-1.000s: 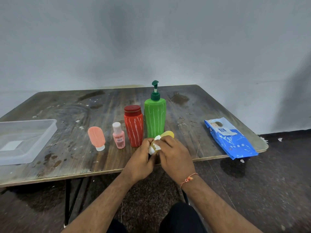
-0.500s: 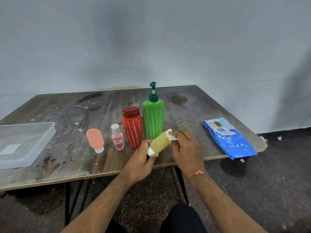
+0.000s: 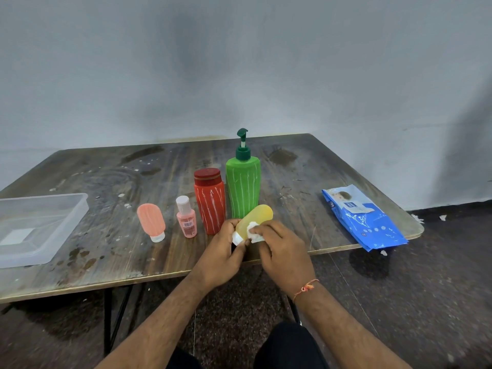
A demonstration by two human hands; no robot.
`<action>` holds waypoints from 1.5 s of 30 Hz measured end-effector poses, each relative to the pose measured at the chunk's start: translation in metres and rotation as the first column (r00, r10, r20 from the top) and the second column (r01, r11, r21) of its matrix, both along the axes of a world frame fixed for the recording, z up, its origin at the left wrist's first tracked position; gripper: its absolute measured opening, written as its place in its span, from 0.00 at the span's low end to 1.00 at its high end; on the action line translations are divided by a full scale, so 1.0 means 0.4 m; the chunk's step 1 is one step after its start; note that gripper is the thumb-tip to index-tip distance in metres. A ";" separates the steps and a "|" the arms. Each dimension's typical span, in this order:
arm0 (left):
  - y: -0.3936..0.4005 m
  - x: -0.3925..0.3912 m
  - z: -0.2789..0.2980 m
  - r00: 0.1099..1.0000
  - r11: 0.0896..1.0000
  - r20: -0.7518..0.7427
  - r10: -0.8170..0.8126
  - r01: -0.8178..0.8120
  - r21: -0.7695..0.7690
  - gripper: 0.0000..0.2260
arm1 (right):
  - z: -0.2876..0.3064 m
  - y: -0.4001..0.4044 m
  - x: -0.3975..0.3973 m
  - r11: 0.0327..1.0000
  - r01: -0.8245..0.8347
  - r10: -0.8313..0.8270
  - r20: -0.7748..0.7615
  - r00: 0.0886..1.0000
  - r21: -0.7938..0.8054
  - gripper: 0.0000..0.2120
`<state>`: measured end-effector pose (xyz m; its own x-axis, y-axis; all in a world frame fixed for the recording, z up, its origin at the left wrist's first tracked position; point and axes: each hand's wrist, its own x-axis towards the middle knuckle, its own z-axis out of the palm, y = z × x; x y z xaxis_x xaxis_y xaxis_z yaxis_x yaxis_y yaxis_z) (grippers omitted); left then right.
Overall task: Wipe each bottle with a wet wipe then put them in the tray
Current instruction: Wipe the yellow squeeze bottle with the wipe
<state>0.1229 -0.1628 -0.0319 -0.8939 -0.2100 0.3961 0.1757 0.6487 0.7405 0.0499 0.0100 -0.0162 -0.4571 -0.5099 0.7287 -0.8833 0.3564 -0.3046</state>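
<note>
hands meet low in the middle of the frame, just over the near edge of the table (image 3: 306,166); the left hand (image 3: 222,255) has its fingers curled round the white cap end of a yellow bottle (image 3: 259,215); the bottle tilts, with its round end up and to the right; the right hand (image 3: 283,250) pinches a small white wet wipe (image 3: 253,231) and presses it on the lower side of the yellow bottle; a thin orange thread (image 3: 306,287) is round the right wrist; behind the hands stands a green pump bottle (image 3: 242,187), upright; just left of it stands a red bottle (image 3: 209,202) with white lines; left of that is a small pink bottle (image 3: 186,218) with a white cap; further left a peach bottle (image 3: 151,221) stands on its cap and leans a bit; a clear tray (image 3: 77,211) sits at the left edge of the frame, well apart from the bottles; a blue pack of wipes (image 3: 363,218) lies at the right side of the table, and its near end pokes past the table edge
</note>
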 end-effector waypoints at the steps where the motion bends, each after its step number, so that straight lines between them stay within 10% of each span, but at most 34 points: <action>1: 0.000 0.000 0.001 1.000 1.000 0.007 0.001 -0.002 0.007 0.15 | 0.005 0.005 -0.013 0.999 0.039 -0.038 0.019 0.999 -0.024 0.13; 24: 0.002 0.008 0.014 0.999 0.999 0.028 0.019 -0.020 0.044 0.13 | -0.001 -0.009 -0.013 0.951 0.048 0.076 0.382 0.921 -0.304 0.07; 39: 0.002 0.009 0.006 0.999 0.998 0.027 -0.025 0.024 0.052 0.12 | 0.000 -0.052 -0.010 0.775 0.276 0.291 0.709 0.642 -0.568 0.09; 45: 0.003 0.011 0.010 0.998 0.994 0.036 -0.042 0.038 0.101 0.15 | -0.026 -0.044 0.030 0.862 0.179 0.268 0.727 0.632 -0.474 0.10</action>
<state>0.1273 -0.1614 -0.0280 -0.9163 -0.2109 0.3403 0.1703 0.5638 0.8081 0.0621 -0.0075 -0.0264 -0.9297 -0.2490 0.2715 -0.2649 -0.0604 -0.9624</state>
